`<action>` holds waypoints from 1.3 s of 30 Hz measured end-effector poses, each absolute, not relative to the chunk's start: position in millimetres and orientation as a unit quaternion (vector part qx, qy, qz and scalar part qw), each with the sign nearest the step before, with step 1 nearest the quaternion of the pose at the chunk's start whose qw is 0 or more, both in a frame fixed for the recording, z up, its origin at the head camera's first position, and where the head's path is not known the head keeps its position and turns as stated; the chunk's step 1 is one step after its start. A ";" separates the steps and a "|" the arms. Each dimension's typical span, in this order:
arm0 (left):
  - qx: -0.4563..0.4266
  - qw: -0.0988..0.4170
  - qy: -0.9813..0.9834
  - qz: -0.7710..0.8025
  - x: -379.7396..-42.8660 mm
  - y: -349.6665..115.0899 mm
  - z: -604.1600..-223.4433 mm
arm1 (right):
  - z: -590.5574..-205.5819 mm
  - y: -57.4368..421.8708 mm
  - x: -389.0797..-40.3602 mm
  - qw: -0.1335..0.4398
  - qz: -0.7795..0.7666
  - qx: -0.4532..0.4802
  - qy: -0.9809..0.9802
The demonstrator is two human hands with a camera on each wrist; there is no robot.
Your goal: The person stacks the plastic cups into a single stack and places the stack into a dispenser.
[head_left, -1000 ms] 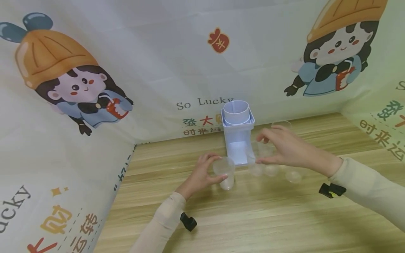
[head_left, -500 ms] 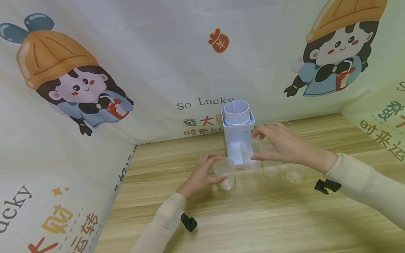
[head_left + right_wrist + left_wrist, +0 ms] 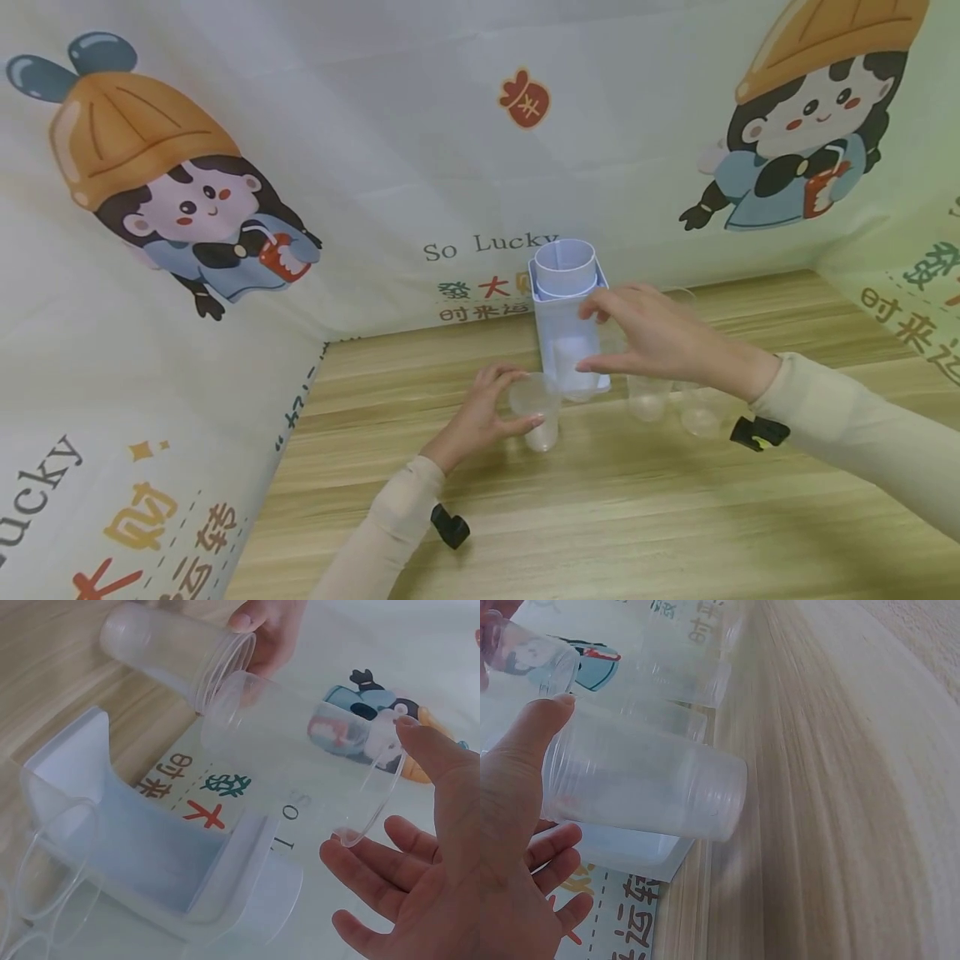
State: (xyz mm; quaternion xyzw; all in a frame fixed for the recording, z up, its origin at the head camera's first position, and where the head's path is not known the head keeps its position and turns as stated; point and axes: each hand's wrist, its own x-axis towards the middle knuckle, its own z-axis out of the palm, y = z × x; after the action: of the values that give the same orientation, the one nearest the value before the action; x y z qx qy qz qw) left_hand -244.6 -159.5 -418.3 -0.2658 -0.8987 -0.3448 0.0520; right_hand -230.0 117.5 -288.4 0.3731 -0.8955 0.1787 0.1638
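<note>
In the head view my left hand (image 3: pixel 480 417) grips nested clear plastic cups (image 3: pixel 542 433) standing upright on the table. Several stacked rims show on these cups (image 3: pixel 214 667) in the right wrist view. My right hand (image 3: pixel 652 342) pinches another clear plastic cup (image 3: pixel 300 754) by its rim, thumb on one side and fingers on the other. This cup is held up in front of the white dispenser, its base close to the mouth of the left hand's cups. The white dispenser (image 3: pixel 566 321), a box with a round tube on top, stands behind both hands.
More clear cups (image 3: pixel 701 414) stand on the table right of the dispenser, partly hidden by the right hand. A printed cloth wall (image 3: pixel 390 150) rises behind and beside the wooden table (image 3: pixel 600 517).
My right hand has moved left with its cup, from right of the dispenser to in front of it. The left hand and its cups have stayed in place.
</note>
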 end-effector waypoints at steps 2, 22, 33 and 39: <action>-0.262 0.045 -0.900 -0.346 -244.5 -160.0 -418.5 | -288.4 114.9 -230.3 0.159 0.181 0.373 -0.896; -0.267 0.045 -0.894 -0.357 -245.4 -162.5 -419.4 | -292.0 87.5 -237.1 0.177 0.174 0.422 -0.872; -0.262 0.035 -0.894 -0.362 -245.8 -160.5 -420.4 | -298.6 79.9 -239.5 0.179 0.165 0.431 -0.869; -0.265 0.038 -0.895 -0.358 -244.6 -160.3 -419.2 | -298.6 76.0 -240.6 0.174 0.167 0.434 -0.868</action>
State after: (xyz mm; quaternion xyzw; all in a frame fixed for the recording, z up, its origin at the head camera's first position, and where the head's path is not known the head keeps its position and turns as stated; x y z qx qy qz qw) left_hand -244.6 -160.3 -419.2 -0.2654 -0.8946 -0.3575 0.0377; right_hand -240.6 76.0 -298.6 0.4340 -0.8680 0.1675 0.1737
